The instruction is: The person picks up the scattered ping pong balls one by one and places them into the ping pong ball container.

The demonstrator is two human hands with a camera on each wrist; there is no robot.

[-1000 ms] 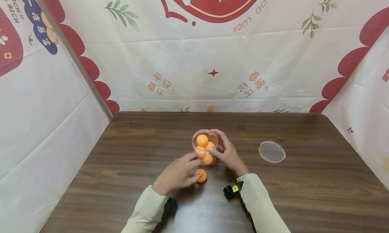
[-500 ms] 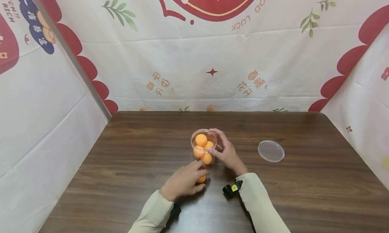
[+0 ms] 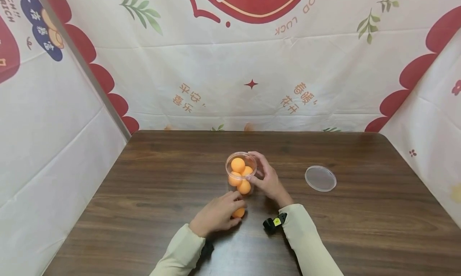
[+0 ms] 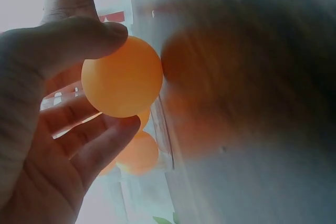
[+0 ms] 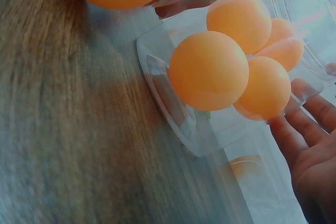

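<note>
A clear plastic jar [image 3: 227, 170] stands on the table with several orange ping-pong balls [image 5: 209, 71] inside, its mouth uncovered. My right hand [image 3: 267, 182] holds the jar from its right side, thumb and fingers around the wall. Just in front of the jar, my left hand [image 3: 218, 214] pinches another orange ping-pong ball [image 4: 122, 77] between thumb and fingers. That ball appears to touch the tabletop in the left wrist view. From the head view, the left fingers cover part of it.
A round clear lid [image 3: 320, 179] lies flat on the brown wooden table [image 3: 151, 180], right of the jar. Printed cloth [image 3: 201, 68] hangs behind the table and along both sides.
The left hand has moved right and closed its fingers over the loose ball; over the last half second it barely moves. The right hand keeps holding the jar.
</note>
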